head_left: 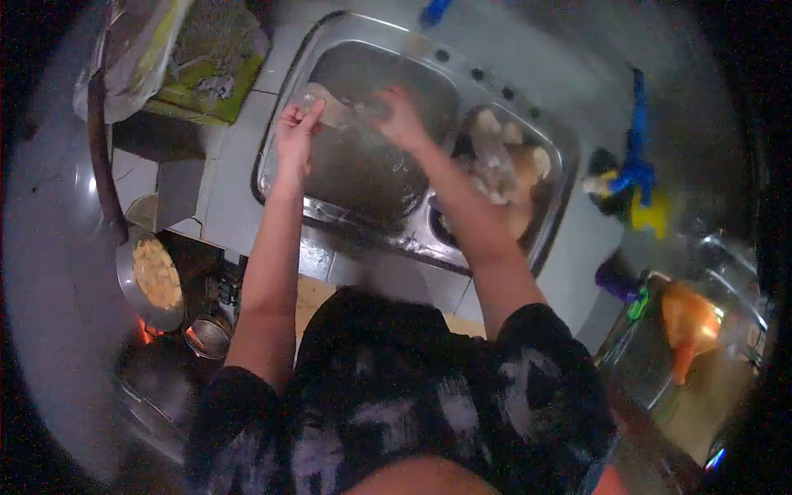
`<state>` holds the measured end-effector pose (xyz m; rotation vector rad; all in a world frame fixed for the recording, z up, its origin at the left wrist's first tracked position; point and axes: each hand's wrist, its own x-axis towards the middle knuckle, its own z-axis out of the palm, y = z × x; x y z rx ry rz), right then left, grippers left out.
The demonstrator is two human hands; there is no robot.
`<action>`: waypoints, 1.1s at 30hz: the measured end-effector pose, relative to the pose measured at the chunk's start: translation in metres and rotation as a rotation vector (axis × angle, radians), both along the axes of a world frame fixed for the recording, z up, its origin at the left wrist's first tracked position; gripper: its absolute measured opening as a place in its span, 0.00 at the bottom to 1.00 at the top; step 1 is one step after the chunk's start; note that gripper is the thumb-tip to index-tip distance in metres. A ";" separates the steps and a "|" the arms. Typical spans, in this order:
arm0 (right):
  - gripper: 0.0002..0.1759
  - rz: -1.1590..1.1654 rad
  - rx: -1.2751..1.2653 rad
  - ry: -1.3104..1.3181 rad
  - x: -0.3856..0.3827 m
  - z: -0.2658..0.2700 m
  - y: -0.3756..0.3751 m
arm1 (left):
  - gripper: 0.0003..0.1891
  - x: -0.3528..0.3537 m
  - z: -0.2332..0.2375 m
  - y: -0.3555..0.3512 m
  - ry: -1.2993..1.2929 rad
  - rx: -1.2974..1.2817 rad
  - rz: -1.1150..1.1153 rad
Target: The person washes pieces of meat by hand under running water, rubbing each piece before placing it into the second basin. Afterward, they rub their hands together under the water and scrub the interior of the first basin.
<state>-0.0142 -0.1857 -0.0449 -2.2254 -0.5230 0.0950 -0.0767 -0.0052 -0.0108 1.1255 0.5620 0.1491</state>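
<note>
My left hand (298, 132) is closed, thumb and fingers pinching a pale, see-through thin item (332, 110) over the left side of the sink. That item looks like clear plastic, and its exact kind does not show. Just to the right, my right hand (401, 120) hangs over the same basin, its fingers blurred by motion near the item's far end. Below both hands lies the wet metal basin (346, 177) of the double sink. The right basin, partly behind my right forearm, holds a pile of pale and tan pieces (513, 161).
On the left, a pan (155, 280) of pale chopped pieces sits over a flame, with a small metal pot (209, 337) nearby. A green box (210, 82) and a plastic bag (136, 62) stand upper left. An orange funnel-like thing (691, 320) lies at the right.
</note>
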 end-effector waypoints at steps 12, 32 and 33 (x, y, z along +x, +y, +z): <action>0.48 -0.176 -0.020 -0.094 -0.092 0.005 -0.018 | 0.09 -0.047 0.036 -0.065 0.147 -0.036 -0.164; 0.36 -0.270 -0.555 0.092 -0.049 -0.082 -0.074 | 0.27 -0.169 -0.102 0.048 0.252 1.697 -0.468; 0.35 -0.225 -0.627 0.245 -0.026 -0.088 -0.063 | 0.27 -0.169 -0.102 0.049 0.254 1.662 -0.453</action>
